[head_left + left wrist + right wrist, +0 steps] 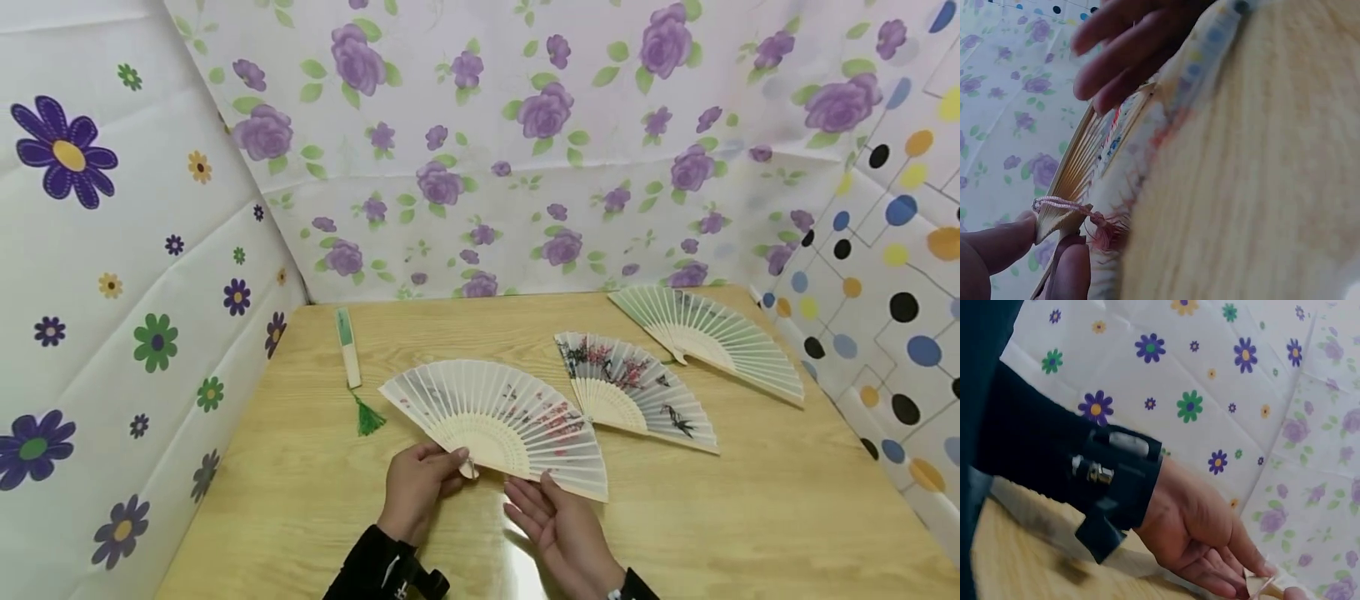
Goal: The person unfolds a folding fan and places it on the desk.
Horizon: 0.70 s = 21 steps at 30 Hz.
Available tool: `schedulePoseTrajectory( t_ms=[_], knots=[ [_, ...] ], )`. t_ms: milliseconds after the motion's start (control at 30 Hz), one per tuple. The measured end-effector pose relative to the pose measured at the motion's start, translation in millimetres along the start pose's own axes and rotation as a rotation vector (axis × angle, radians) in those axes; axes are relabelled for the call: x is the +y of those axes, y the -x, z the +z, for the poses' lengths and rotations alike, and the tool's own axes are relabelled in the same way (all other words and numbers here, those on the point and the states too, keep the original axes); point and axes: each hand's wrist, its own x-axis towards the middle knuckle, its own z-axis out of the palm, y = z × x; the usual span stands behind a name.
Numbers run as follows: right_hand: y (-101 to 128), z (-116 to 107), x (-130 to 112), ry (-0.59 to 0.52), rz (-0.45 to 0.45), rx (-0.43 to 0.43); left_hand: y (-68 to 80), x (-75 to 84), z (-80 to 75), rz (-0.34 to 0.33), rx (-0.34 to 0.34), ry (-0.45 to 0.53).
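**Fan spread open, pinched at its pivot**

The fan (501, 421) lies fully open on the table (750, 517), near the front edge and a little left of centre, its ribs sweeping from about 10 o'clock round to 4 o'clock from the pivot. The left hand (418, 487) pinches the pivot end between thumb and fingertips; the left wrist view shows the thumb (997, 247) and a finger closed on the rib bundle, with a pink tassel (1100, 228) hanging just beside them. The right hand (558, 525) sits at 4 o'clock from the pivot, palm up, fingers relaxed and straight, their tips touching or just under the fan's lower right edge; which of the two cannot be told. It grasps nothing.

At 10 o'clock from the left hand lies a closed fan (347, 348), upright to the view, with a green tassel (368, 417) at its near end, apart from the open fan.

At 2 o'clock, a second open fan (637, 392) with dark branches lies just beside the first, their edges meeting or overlapping. Further at 2 o'clock, a green-tinted fan (712, 337) lies open near the table's far right corner.

Flowered sheets (525, 150) wall the table at the left and back, a dotted one at the right.
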Motion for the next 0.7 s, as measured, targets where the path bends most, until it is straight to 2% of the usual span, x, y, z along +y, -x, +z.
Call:
schedulePoseTrajectory(
  t_ms=[167, 367, 600, 700],
  knots=[
    [9, -13, -3, 0.007, 0.051, -0.053, 3.9, -8.0, 0.8, -0.03, -0.018, -0.048],
    [10, -22, -10, -0.025, 0.065, -0.04, 5.0, -12.6, 1.0, -0.037, -0.062, -0.11],
    [10, -27, -8, -0.071, 0.088, -0.023, 8.0, -7.6, -4.6, 0.018, -0.122, -0.269],
    [10, -28, -8, -0.079, 0.091, -0.032, 7.1, -5.1, -6.8, 0.021, -0.134, -0.293]
  ],
)
